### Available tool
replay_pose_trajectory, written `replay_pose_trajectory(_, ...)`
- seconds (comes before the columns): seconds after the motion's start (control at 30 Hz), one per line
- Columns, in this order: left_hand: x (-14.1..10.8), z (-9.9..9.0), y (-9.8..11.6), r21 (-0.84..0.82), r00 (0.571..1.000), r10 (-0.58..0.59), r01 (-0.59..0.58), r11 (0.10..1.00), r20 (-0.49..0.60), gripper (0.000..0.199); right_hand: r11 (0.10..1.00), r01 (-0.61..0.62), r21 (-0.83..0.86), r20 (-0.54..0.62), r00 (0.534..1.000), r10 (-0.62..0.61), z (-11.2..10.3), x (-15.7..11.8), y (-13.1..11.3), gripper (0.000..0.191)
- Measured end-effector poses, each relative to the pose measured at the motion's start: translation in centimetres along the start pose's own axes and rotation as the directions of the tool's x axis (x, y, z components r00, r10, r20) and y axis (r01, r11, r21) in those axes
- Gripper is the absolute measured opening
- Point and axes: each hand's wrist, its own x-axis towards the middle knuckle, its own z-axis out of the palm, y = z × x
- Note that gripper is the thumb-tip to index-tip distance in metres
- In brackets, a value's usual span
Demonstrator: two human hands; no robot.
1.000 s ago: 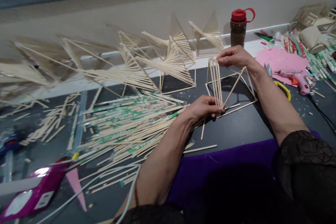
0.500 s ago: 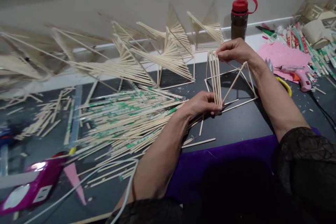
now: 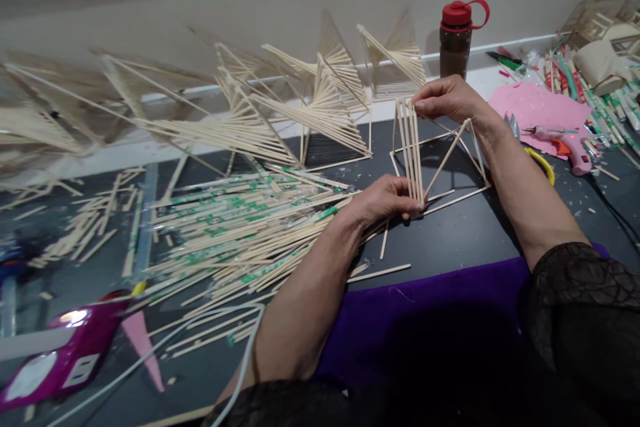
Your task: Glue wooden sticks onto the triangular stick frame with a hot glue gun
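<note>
A small frame of thin wooden sticks [image 3: 453, 147] stands on the dark table, with several sticks side by side on its left side. My left hand [image 3: 393, 200] pinches the lower ends of those sticks near the table. At their upper ends, the fingertips of my right hand [image 3: 443, 97] are closed on the last stick. Wrapped and bare sticks [image 3: 250, 220] lie in a heap left of my left hand. One loose stick [image 3: 380, 273] lies in front of the frame.
Finished stick models [image 3: 320, 113] line the wall. A red-capped bottle [image 3: 454, 43] stands behind my right hand. On the right are a pink glue gun [image 3: 575, 147], pink sheet [image 3: 540, 107] and yellow-handled scissors [image 3: 543, 163]. A purple device [image 3: 75, 347] and white cable [image 3: 185, 323] lie lower left.
</note>
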Motion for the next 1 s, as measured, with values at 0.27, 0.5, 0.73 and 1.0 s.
replay_pose_trajectory(0.27, -0.06, 0.05, -0.03, 0.009, 1.0, 0.001, -0.001, 1.0, -0.008, 0.02, 1.0, 0.003, -0.003, -0.005, 1.0, -0.003, -0.01, 0.04, 0.09, 0.011)
replay_pose_trajectory(0.5, 0.0, 0.02, -0.1, 0.024, 1.0, 0.005, -0.004, 1.0, -0.021, 0.024, 1.0, -0.008, 0.008, -0.019, 1.0, 0.008, -0.03, 0.1, 0.18, 0.012)
replay_pose_trajectory(0.73, 0.06, 0.04, -0.32, -0.001, 1.0, 0.006, -0.006, 1.0, -0.026, 0.023, 1.0, -0.01, -0.009, -0.011, 1.0, 0.01, 0.01, 0.2, 0.14, 0.01)
replay_pose_trajectory(1.0, -0.01, 0.16, -0.02, -0.004, 1.0, 0.018, -0.018, 1.0, -0.008, 0.023, 1.0, -0.016, -0.018, -0.026, 1.0, 0.016, 0.2, 0.13, -0.12, 0.006)
